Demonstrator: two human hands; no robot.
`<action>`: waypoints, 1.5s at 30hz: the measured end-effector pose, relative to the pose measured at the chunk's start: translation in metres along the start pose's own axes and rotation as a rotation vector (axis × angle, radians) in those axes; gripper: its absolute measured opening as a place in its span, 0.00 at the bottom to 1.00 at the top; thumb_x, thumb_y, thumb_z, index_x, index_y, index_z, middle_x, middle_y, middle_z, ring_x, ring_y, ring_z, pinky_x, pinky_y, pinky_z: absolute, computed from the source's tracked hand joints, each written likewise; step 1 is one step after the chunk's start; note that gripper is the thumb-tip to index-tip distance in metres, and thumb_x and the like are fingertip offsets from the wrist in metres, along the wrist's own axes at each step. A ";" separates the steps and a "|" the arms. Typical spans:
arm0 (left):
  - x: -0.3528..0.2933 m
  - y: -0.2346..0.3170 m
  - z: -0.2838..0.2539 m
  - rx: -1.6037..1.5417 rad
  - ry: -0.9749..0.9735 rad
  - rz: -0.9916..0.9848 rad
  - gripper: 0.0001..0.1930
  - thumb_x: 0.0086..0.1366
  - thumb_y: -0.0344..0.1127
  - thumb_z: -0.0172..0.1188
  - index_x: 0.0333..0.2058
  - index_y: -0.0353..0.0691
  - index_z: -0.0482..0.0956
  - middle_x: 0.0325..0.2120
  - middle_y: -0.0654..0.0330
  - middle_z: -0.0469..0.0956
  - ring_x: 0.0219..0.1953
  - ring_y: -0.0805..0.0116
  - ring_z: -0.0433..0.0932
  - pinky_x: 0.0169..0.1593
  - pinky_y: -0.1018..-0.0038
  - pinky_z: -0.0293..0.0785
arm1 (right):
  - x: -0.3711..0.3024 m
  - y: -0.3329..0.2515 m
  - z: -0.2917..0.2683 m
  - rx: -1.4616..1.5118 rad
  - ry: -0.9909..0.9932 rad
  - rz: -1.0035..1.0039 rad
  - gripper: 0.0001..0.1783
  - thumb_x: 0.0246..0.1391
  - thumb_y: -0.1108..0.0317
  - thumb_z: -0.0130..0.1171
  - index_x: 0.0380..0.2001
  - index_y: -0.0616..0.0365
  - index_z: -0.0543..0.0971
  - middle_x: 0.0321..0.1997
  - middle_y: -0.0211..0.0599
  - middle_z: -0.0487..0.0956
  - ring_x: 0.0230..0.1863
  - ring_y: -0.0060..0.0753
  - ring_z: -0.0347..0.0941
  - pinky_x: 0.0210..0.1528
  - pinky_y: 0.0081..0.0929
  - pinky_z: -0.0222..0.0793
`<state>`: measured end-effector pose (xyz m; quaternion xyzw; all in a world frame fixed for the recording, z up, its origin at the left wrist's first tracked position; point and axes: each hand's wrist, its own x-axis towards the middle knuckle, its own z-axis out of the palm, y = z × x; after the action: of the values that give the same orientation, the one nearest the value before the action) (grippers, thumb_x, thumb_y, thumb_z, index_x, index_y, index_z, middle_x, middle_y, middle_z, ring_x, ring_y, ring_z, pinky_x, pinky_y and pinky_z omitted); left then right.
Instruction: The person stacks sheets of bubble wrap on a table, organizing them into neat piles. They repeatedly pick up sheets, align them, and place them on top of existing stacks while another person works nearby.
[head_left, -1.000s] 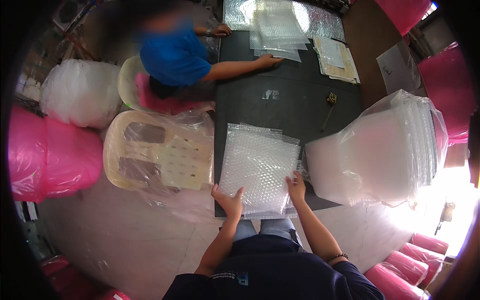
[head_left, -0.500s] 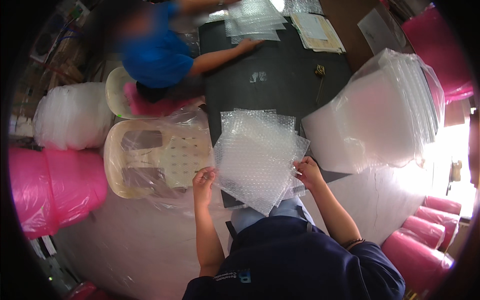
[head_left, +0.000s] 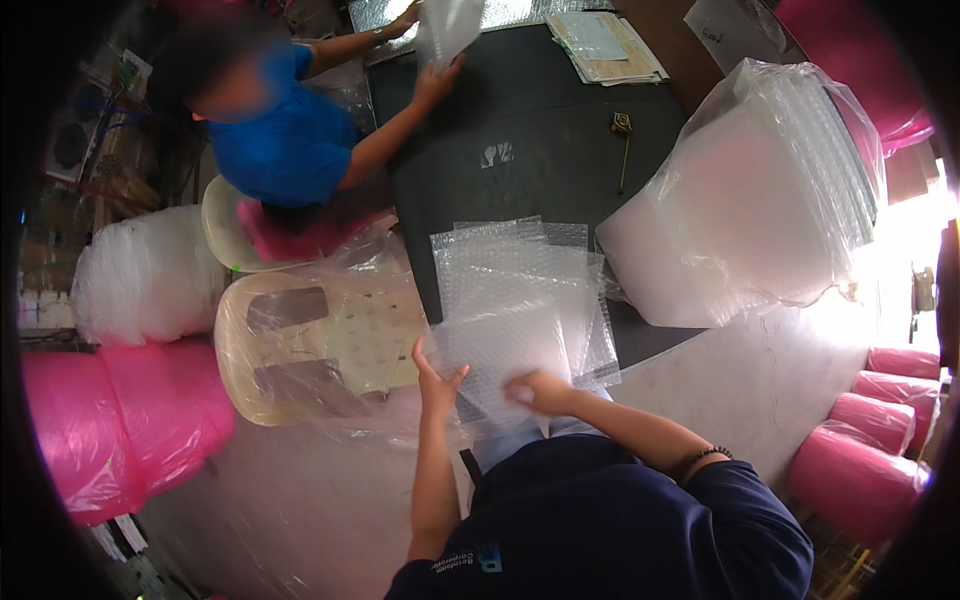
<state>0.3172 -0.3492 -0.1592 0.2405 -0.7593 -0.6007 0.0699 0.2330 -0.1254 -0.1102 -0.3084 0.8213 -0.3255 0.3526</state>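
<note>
In front of me, several clear bubble wrap sheets (head_left: 510, 262) lie fanned at the near end of the dark table. The nearest bubble wrap sheet (head_left: 515, 340) reaches over the edge toward my lap. My left hand (head_left: 437, 388) is at its left edge, thumb and fingers spread apart. Over the sheet's lower part is my right hand (head_left: 545, 393), its fingers bent and smeared by motion, so any grip is unclear. Across the table, a person in a blue shirt (head_left: 275, 140) holds another bubble wrap sheet (head_left: 447, 35) in both hands.
On the dark table (head_left: 520, 190) lie a tape measure (head_left: 621, 124) and a paper stack (head_left: 605, 50). A large plastic-wrapped stack (head_left: 740, 210) occupies its right side. A plastic-draped cream chair (head_left: 235, 350) stands left. Pink rolls (head_left: 130, 430) are on the left, more pink rolls (head_left: 860, 470) on the right.
My right hand has moved left from the sheets' right edge onto the near sheet. My left hand's fingers have spread. The other person has lifted a sheet from the far end.
</note>
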 end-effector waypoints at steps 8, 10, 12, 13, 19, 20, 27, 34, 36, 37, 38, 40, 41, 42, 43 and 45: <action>-0.016 0.029 -0.004 -0.021 0.008 -0.140 0.20 0.52 0.34 0.66 0.43 0.37 0.75 0.42 0.57 0.73 0.49 0.65 0.68 0.53 0.71 0.62 | 0.024 0.083 -0.093 -0.039 0.593 0.665 0.36 0.29 0.56 0.73 0.40 0.67 0.71 0.46 0.50 0.71 0.44 0.48 0.68 0.46 0.36 0.64; -0.014 0.031 -0.003 -0.078 0.032 -0.121 0.16 0.52 0.35 0.65 0.40 0.36 0.77 0.41 0.58 0.74 0.49 0.65 0.68 0.53 0.71 0.62 | 0.022 0.087 -0.087 -0.044 0.802 0.563 0.32 0.28 0.57 0.74 0.35 0.65 0.72 0.41 0.49 0.73 0.42 0.48 0.69 0.44 0.36 0.64; -0.014 0.030 0.001 -0.085 0.031 -0.123 0.16 0.53 0.36 0.65 0.39 0.36 0.77 0.41 0.58 0.75 0.49 0.66 0.68 0.53 0.72 0.62 | 0.013 0.091 -0.084 0.012 0.774 0.607 0.28 0.30 0.58 0.73 0.32 0.64 0.72 0.37 0.48 0.75 0.40 0.48 0.71 0.43 0.36 0.65; -0.016 0.026 0.002 -0.058 0.035 -0.132 0.17 0.53 0.36 0.65 0.40 0.36 0.77 0.42 0.58 0.74 0.50 0.66 0.68 0.53 0.72 0.62 | 0.009 0.079 -0.091 0.072 0.633 0.686 0.26 0.32 0.59 0.72 0.31 0.64 0.72 0.34 0.47 0.76 0.39 0.48 0.72 0.43 0.36 0.65; -0.025 0.026 -0.001 -0.244 0.128 -0.211 0.23 0.55 0.39 0.63 0.47 0.36 0.72 0.48 0.58 0.70 0.51 0.67 0.66 0.55 0.71 0.59 | -0.038 -0.040 -0.138 0.921 1.241 0.040 0.06 0.54 0.72 0.52 0.25 0.61 0.72 0.29 0.39 0.77 0.36 0.33 0.75 0.41 0.30 0.72; -0.026 0.026 -0.002 -0.316 0.130 -0.265 0.24 0.55 0.39 0.63 0.49 0.36 0.71 0.49 0.58 0.69 0.52 0.66 0.66 0.56 0.71 0.58 | -0.045 -0.048 -0.126 1.030 1.233 0.075 0.07 0.55 0.74 0.49 0.24 0.60 0.71 0.29 0.38 0.77 0.37 0.31 0.75 0.41 0.30 0.73; -0.016 0.020 0.012 -0.303 0.267 -0.166 0.41 0.49 0.35 0.68 0.58 0.36 0.54 0.56 0.50 0.58 0.56 0.59 0.60 0.60 0.66 0.54 | -0.018 0.023 -0.027 0.196 0.754 0.575 0.24 0.42 0.55 0.65 0.34 0.64 0.72 0.33 0.52 0.75 0.36 0.48 0.73 0.37 0.37 0.67; -0.012 0.012 0.003 -0.013 0.153 -0.095 0.34 0.49 0.36 0.68 0.54 0.40 0.64 0.54 0.51 0.61 0.55 0.59 0.60 0.60 0.64 0.52 | 0.008 0.037 -0.125 -0.128 0.450 0.676 0.19 0.38 0.62 0.65 0.33 0.64 0.75 0.36 0.50 0.77 0.38 0.50 0.74 0.40 0.40 0.67; -0.015 0.009 -0.005 0.065 0.062 -0.131 0.29 0.50 0.38 0.67 0.51 0.42 0.69 0.52 0.52 0.64 0.54 0.60 0.61 0.59 0.64 0.54 | -0.018 -0.001 -0.139 -0.117 0.763 0.561 0.14 0.42 0.72 0.58 0.37 0.61 0.77 0.44 0.51 0.75 0.43 0.52 0.73 0.47 0.40 0.67; -0.017 0.008 -0.004 0.034 0.057 -0.122 0.27 0.50 0.40 0.67 0.50 0.42 0.71 0.51 0.53 0.65 0.54 0.60 0.62 0.59 0.64 0.55 | -0.029 -0.013 -0.134 -0.090 0.881 0.385 0.15 0.42 0.75 0.56 0.39 0.59 0.77 0.47 0.51 0.73 0.48 0.52 0.71 0.51 0.40 0.65; -0.017 0.007 -0.003 0.002 0.051 -0.112 0.25 0.51 0.41 0.66 0.48 0.43 0.73 0.50 0.53 0.67 0.54 0.60 0.63 0.58 0.64 0.56 | -0.042 -0.025 -0.122 -0.062 0.996 0.207 0.17 0.43 0.77 0.53 0.40 0.58 0.77 0.51 0.51 0.70 0.52 0.52 0.68 0.55 0.40 0.62; -0.012 0.016 -0.003 -0.198 -0.009 -0.275 0.24 0.51 0.41 0.66 0.47 0.42 0.73 0.48 0.54 0.69 0.52 0.60 0.65 0.57 0.65 0.58 | -0.067 -0.016 -0.084 -0.145 0.921 -0.101 0.22 0.44 0.79 0.50 0.46 0.53 0.76 0.59 0.48 0.63 0.61 0.51 0.56 0.62 0.41 0.53; -0.009 0.021 -0.003 -0.391 -0.063 -0.355 0.24 0.52 0.41 0.66 0.47 0.41 0.74 0.47 0.54 0.70 0.51 0.61 0.66 0.56 0.66 0.59 | -0.074 -0.001 -0.064 -0.247 0.721 -0.225 0.25 0.44 0.79 0.49 0.49 0.50 0.74 0.63 0.46 0.58 0.66 0.51 0.48 0.65 0.42 0.47; -0.009 0.023 -0.005 -0.574 -0.093 -0.450 0.23 0.52 0.41 0.65 0.46 0.40 0.74 0.46 0.54 0.71 0.50 0.61 0.67 0.55 0.67 0.60 | -0.076 -0.011 -0.058 -0.396 0.378 -0.151 0.27 0.44 0.77 0.52 0.51 0.47 0.72 0.65 0.45 0.54 0.67 0.52 0.41 0.65 0.47 0.45; -0.008 0.026 -0.009 -0.850 -0.150 -0.539 0.22 0.52 0.41 0.65 0.45 0.39 0.75 0.45 0.55 0.72 0.48 0.62 0.68 0.54 0.68 0.61 | -0.075 -0.025 -0.054 -0.532 0.032 -0.072 0.29 0.43 0.74 0.54 0.53 0.45 0.71 0.67 0.44 0.49 0.69 0.54 0.34 0.65 0.51 0.42; -0.006 0.020 -0.004 -0.760 -0.188 -0.484 0.22 0.52 0.41 0.65 0.44 0.37 0.75 0.43 0.55 0.72 0.46 0.62 0.70 0.52 0.69 0.63 | -0.069 -0.022 -0.040 -0.507 -0.071 -0.115 0.29 0.41 0.70 0.59 0.52 0.45 0.71 0.66 0.41 0.52 0.68 0.57 0.35 0.63 0.54 0.44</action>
<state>0.3181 -0.3469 -0.1381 0.3127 -0.4100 -0.8548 -0.0585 0.2469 -0.0750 -0.0462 -0.4443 0.8449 -0.1177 0.2737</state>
